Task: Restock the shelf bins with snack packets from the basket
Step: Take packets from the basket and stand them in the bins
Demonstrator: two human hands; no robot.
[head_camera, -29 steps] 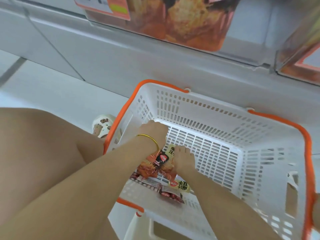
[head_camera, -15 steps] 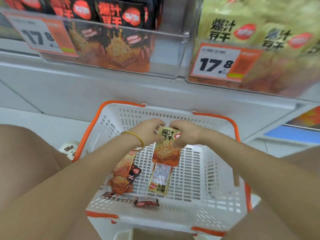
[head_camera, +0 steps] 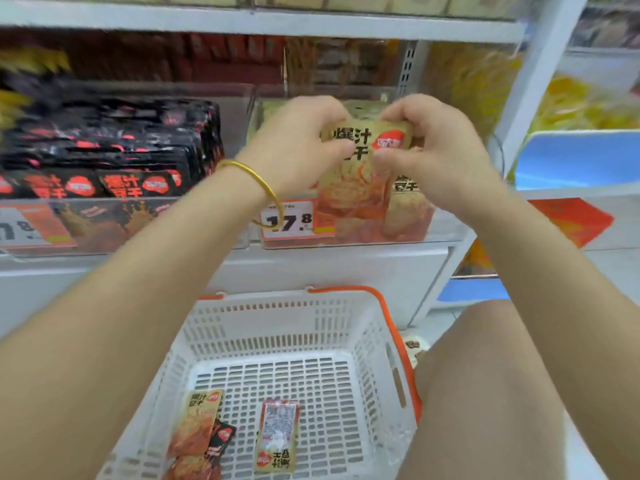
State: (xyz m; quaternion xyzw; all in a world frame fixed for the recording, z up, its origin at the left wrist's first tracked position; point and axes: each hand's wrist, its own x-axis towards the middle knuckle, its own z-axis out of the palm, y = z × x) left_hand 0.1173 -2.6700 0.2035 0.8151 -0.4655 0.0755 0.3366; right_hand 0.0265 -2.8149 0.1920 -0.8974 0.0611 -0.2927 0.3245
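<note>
- A second ago we had both hands down in the basket (head_camera: 346,299) among the packets; now our left hand (head_camera: 294,147) and right hand (head_camera: 436,150) are raised to shelf height.
- Between them we grip one yellow packet (head_camera: 360,168), lifted from just above the basket to the front of the yellow-packet bin (head_camera: 408,230).
- Our view has tilted up from the basket floor to the shelf.

Both forearms bare, no sleeves in view. Thin gold bangle (head_camera: 268,194) on left wrist. Knees bare. Nothing worn on either hand.
</note>
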